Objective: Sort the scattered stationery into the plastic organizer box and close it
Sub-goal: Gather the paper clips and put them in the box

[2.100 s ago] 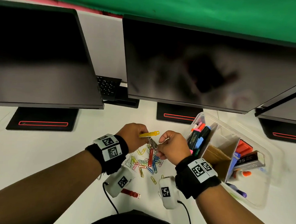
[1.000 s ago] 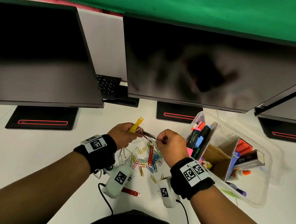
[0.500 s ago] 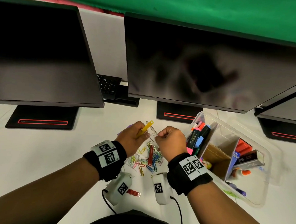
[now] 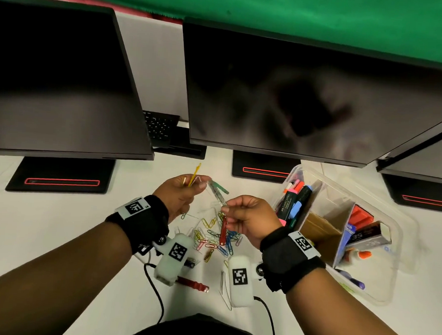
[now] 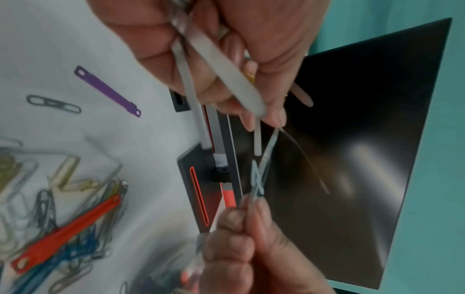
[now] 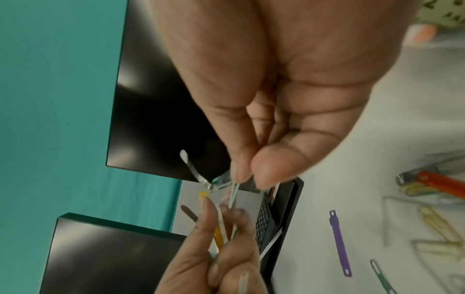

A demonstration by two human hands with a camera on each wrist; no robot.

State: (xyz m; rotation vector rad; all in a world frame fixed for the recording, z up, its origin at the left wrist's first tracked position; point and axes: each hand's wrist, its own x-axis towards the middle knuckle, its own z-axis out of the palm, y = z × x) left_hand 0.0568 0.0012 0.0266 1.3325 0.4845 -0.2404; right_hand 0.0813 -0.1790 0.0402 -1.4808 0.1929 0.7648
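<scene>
Two hands met above the desk [image 4: 125, 213], each pinching thin file-fastener strips. The left hand [image 4: 181, 194] had its fingers curled round a bundle: a yellow strip [image 4: 194, 174] stood almost upright out of the fist, tipped slightly toward the far edge, where half a second earlier it leaned more to the right. A green strip [image 4: 220, 187], not seen in the earlier pictures, now ran from the left thumb toward the right. The right hand [image 4: 248, 218] pinched a pale, clear strip [image 4: 218, 198] between thumb and forefinger; its long axis slanted from the left fingertips down to the right ones. Both hands sat a little farther apart than before.

Beneath them the paper clips [image 4: 212, 237] lay heaped near the middle of the desk, with a red strip [image 4: 223, 230] across the heap, pointing toward the far edge. Another red strip [image 4: 192, 283] lay nearer the front edge, end to end left to right. A purple strip [image 5: 107, 91] lay apart from the heap.

The plastic organizer box [image 4: 391, 266] stood open toward the right edge, with markers [image 4: 293, 202] upright in its left compartment. Dark monitors [image 4: 295, 94] lined the far edge.
</scene>
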